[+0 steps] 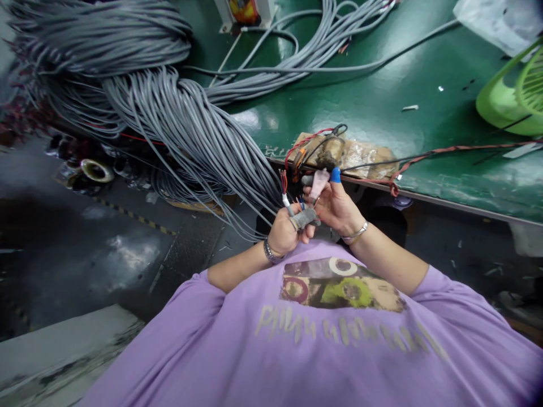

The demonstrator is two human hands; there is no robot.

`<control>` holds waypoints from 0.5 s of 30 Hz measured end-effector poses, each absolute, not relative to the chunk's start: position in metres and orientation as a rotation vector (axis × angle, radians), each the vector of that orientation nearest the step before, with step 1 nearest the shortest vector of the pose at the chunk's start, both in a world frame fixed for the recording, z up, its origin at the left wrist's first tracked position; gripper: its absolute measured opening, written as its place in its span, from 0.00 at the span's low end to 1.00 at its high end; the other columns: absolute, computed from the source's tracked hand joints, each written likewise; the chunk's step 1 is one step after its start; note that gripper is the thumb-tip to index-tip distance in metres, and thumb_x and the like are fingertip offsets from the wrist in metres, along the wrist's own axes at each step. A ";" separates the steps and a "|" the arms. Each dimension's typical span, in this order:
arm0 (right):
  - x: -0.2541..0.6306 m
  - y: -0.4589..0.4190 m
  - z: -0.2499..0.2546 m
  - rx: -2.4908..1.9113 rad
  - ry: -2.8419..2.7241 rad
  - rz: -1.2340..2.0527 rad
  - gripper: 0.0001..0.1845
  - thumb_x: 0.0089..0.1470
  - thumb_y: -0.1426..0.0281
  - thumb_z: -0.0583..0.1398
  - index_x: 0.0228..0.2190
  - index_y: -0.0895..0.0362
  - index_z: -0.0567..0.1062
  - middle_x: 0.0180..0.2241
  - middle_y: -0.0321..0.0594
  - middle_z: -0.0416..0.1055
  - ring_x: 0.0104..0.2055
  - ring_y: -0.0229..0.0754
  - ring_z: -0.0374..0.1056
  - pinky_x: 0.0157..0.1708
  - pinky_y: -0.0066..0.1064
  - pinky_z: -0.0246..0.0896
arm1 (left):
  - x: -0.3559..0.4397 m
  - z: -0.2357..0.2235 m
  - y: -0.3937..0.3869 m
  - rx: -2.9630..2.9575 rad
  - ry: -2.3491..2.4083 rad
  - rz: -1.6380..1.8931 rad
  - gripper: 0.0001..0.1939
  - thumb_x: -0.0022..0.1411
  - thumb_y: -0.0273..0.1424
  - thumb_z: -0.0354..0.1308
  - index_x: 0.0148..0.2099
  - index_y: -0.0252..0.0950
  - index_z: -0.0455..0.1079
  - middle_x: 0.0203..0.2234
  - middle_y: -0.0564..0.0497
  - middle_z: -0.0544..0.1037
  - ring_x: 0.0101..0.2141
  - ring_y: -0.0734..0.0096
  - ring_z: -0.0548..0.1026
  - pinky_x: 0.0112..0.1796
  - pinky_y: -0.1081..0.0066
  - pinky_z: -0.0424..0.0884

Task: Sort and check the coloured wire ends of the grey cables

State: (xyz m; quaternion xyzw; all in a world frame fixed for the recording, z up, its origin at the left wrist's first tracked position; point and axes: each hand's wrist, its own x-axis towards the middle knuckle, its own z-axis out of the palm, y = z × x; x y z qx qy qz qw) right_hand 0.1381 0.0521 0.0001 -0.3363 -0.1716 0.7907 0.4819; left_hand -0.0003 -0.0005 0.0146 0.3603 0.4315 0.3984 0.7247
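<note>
Cable end (289,208): was held in the closed left hand (285,232), before the counter (382,104).
Right hand (337,206): was half curled alongside; grip could not be told.
Grey cables (216,133): were draped over the counter.
Taped block (360,149): was seen just beyond.

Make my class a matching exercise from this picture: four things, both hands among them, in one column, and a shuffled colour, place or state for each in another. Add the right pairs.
Column one
1. Left hand
2. Right hand
3. Basket
4. Thick cable bundle

Column two
A. Light green, at the picture's right edge
B. Draped over the near edge of the worktop
C. Gripping a grey cable with coloured wires at its end
D. Wearing a blue cover on one fingertip

Right pairs: 1-C, 2-D, 3-A, 4-B
</note>
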 end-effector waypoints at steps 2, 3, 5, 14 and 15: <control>0.139 0.050 0.005 -0.843 -0.409 1.957 0.32 0.52 0.36 0.58 0.31 0.53 0.77 0.27 0.37 0.77 0.26 0.37 0.69 0.26 0.28 0.66 | -0.002 0.013 -0.004 0.813 0.944 0.869 0.25 0.51 0.52 0.68 0.30 0.35 0.68 0.14 0.55 0.73 0.11 0.80 0.64 0.13 0.78 0.55; 0.140 0.049 0.007 -0.844 -0.410 1.973 0.32 0.53 0.36 0.58 0.31 0.53 0.77 0.27 0.37 0.77 0.26 0.37 0.69 0.26 0.28 0.66 | -0.003 0.014 -0.005 0.818 0.944 0.867 0.25 0.50 0.52 0.68 0.30 0.35 0.68 0.14 0.55 0.73 0.11 0.80 0.64 0.13 0.78 0.56; 0.142 0.048 0.010 -0.828 -0.427 1.989 0.31 0.53 0.38 0.59 0.32 0.54 0.78 0.28 0.38 0.77 0.25 0.36 0.68 0.25 0.28 0.66 | -0.003 0.015 -0.006 0.816 0.961 0.875 0.26 0.49 0.53 0.68 0.29 0.35 0.67 0.14 0.55 0.73 0.11 0.80 0.64 0.13 0.78 0.56; 0.140 0.045 0.008 -0.862 -0.532 1.831 0.28 0.54 0.42 0.62 0.30 0.56 0.77 0.28 0.38 0.77 0.25 0.35 0.67 0.26 0.28 0.66 | 0.001 0.018 0.001 0.823 0.998 0.936 0.25 0.52 0.52 0.67 0.29 0.36 0.66 0.14 0.56 0.72 0.11 0.80 0.64 0.14 0.77 0.56; 0.140 0.046 0.007 -0.868 -0.529 1.827 0.29 0.54 0.40 0.61 0.30 0.56 0.77 0.28 0.38 0.77 0.25 0.35 0.67 0.26 0.28 0.66 | 0.001 0.018 0.001 0.824 0.996 0.933 0.25 0.52 0.53 0.67 0.29 0.36 0.66 0.14 0.56 0.72 0.11 0.80 0.64 0.14 0.77 0.56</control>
